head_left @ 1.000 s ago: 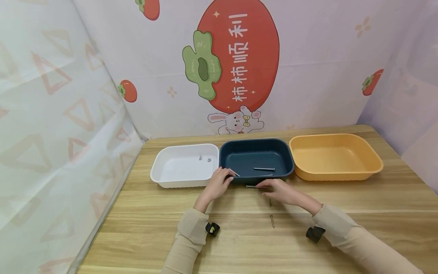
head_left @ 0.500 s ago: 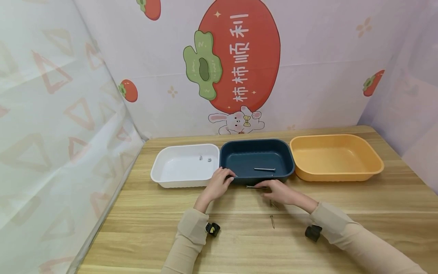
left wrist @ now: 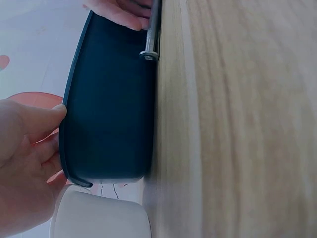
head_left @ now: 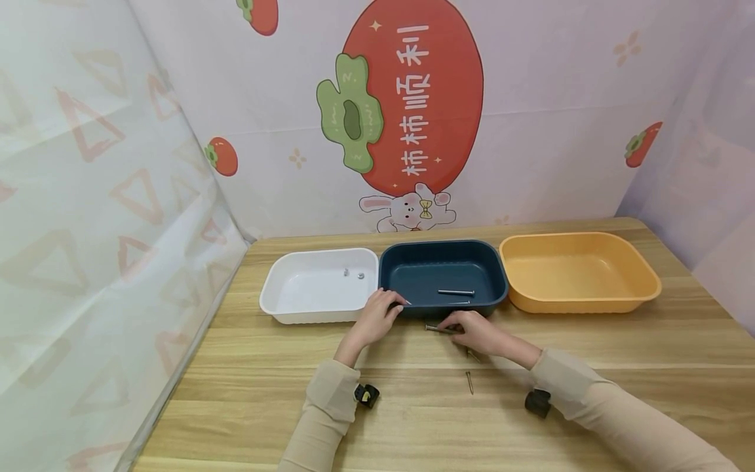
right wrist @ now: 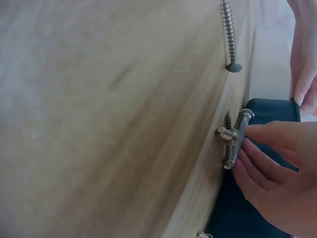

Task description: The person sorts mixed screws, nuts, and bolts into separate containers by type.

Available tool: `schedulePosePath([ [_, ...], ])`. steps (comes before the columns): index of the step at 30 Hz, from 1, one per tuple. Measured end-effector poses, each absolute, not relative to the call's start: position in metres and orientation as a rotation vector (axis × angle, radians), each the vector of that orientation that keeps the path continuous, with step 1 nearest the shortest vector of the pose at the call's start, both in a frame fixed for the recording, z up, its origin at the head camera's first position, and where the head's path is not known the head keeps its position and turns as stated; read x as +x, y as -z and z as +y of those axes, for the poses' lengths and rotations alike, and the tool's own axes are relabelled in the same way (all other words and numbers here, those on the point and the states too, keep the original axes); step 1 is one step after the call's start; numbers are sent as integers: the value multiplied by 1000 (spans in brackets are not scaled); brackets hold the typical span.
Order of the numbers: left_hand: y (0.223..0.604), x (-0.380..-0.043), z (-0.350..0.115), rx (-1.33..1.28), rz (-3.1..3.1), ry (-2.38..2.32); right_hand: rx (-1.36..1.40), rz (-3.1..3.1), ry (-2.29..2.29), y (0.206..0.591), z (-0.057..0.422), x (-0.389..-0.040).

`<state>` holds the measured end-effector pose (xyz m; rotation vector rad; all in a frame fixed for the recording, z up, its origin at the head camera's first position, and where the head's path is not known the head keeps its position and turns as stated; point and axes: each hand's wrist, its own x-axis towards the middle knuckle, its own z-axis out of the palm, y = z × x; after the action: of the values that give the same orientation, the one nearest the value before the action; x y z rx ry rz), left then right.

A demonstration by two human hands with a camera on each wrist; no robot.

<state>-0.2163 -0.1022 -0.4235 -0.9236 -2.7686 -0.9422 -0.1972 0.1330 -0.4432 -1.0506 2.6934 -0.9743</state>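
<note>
My left hand (head_left: 375,318) holds the near left rim of the dark blue bin (left wrist: 106,114), thumb outside and fingers over the edge. My right hand (head_left: 474,331) pinches a long silver bolt (right wrist: 242,130) with a round flanged head, just in front of the bin and low over the table. Part of that bolt is hidden by the fingers. Close beside it in the right wrist view lie brass-coloured screws (right wrist: 228,149), crossing each other. Nearer to me is another screw (head_left: 469,382). Inside the dark blue bin rests a silver bolt (head_left: 456,292), with a second thin one by the front wall.
A white bin (head_left: 295,314) with two small silver pieces (head_left: 360,276) stands against the left side of the dark blue bin. To the right is a yellow bin (head_left: 580,305). All sit on a wood-grain table (head_left: 407,426), with a printed cloth (head_left: 531,164) hanging behind.
My right hand and the bolt have shifted slightly toward me, the bolt now tilted a little. The left hand stays on the rim; less of the thin piece by its fingertips shows.
</note>
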Motion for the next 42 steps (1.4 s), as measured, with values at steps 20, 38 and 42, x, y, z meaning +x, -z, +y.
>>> schedulePosePath([
  [20,424,-216,-102,-925,-2769,913,-1114,2653,917,447,128,-196],
  [38,424,-216,-102,-919,-2787,913,-1078,2605,953,443,129,-193],
  [42,423,-216,-102,-916,-2790,922,-1072,2601,964,440,131,-191],
])
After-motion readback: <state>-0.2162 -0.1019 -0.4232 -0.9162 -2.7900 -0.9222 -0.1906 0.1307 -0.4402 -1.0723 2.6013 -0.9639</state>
